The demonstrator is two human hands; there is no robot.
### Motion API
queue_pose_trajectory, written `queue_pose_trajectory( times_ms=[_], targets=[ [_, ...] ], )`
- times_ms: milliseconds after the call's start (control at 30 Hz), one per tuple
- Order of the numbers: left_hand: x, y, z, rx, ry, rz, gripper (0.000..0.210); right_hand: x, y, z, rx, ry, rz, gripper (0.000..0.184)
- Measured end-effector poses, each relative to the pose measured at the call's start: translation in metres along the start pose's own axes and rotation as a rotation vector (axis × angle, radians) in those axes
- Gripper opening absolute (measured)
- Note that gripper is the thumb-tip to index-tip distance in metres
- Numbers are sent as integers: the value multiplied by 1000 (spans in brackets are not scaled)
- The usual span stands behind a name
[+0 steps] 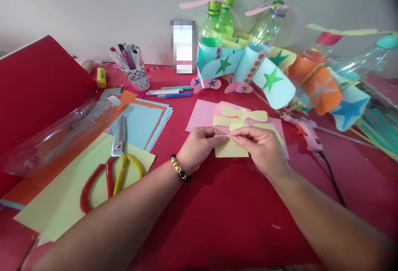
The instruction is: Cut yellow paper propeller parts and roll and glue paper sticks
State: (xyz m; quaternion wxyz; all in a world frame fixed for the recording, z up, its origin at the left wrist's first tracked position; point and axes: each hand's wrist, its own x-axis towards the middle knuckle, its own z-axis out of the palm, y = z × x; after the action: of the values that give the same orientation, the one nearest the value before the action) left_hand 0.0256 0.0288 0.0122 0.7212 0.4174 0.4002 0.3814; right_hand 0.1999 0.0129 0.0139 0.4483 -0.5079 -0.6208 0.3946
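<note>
A small piece of yellow paper [231, 148] is pinched along its far edge by both hands, above the red table. My left hand [203, 146], with a beaded bracelet [180, 168] at the wrist, grips it between thumb and fingers. On the other side, my right hand [259, 146] pinches the same edge, its fingertips meeting the left ones. Just beyond lie a yellow propeller-shaped cutout [244, 114] and other yellow pieces, partly hidden by the hands. These rest on pink paper [200, 115].
Large scissors [117, 150] lie on coloured sheets at left, near a clear plastic bottle [71, 132]. A cup of pens [136, 76] and a phone [183, 49] stand behind. Decorated bottle planes [242, 61] fill the back right. A pink glue gun [303, 130] lies at right, its cord trailing forward.
</note>
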Motion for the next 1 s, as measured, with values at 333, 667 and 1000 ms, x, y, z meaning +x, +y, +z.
queue_pose_trajectory(
  times_ms=[333,667,1000],
  targets=[
    [-2,0,2,37,14,31,15,-2,-3,0,-69,-35,14,12],
    [-1,2,2,-53,2,-25,12,-3,-9,-1,-91,-59,-50,16],
    [-1,2,1,-72,-41,-28,15,-3,-8,-3,-159,-54,-142,18]
  ],
)
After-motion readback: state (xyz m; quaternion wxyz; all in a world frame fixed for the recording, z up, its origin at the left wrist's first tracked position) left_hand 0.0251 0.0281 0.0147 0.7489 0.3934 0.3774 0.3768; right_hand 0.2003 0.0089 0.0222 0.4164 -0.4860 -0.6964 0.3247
